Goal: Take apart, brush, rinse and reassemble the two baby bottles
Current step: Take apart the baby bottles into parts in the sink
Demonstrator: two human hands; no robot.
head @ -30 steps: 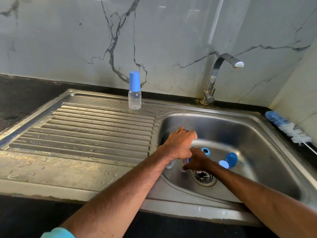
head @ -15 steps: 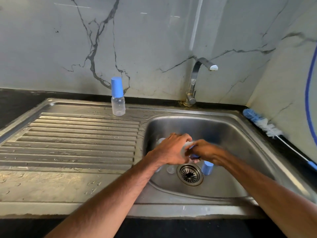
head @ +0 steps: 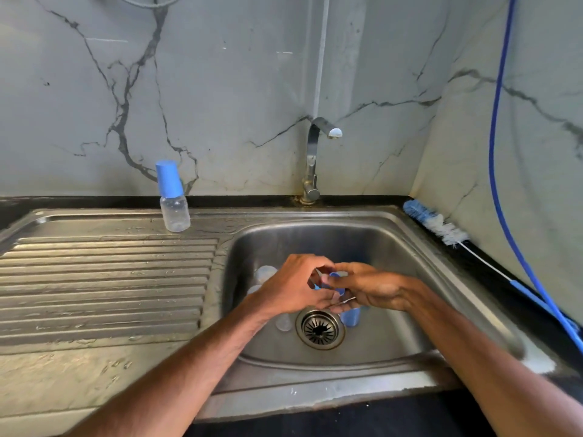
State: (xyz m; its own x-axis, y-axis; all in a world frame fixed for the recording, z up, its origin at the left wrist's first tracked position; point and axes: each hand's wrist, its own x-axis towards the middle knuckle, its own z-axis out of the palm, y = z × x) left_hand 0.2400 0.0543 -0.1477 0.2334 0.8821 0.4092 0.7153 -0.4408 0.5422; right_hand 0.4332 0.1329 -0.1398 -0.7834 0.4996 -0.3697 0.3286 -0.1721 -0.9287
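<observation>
Over the sink basin (head: 394,247) my left hand (head: 293,287) and my right hand (head: 372,288) meet. My right fingers pinch a blue collar ring (head: 335,275). My left fingers curl on a small clear part pressed against that ring; the part is mostly hidden. On the basin floor a clear bottle body (head: 265,274) lies behind my left hand. A blue cap (head: 350,317) stands by the drain (head: 320,328), and a small clear piece (head: 283,323) lies left of it. The other bottle (head: 173,200), with its blue cap on, stands upright on the drainboard's back edge.
A blue-and-white bottle brush (head: 437,223) lies on the dark counter right of the sink. The faucet (head: 315,159) stands behind the basin, with no water running. A blue hose (head: 498,152) hangs along the right wall. The ribbed drainboard (head: 104,285) is wet.
Both hands have risen from the basin floor and come together, bringing up the blue ring and a clear part. The view has tilted up, showing more wall.
</observation>
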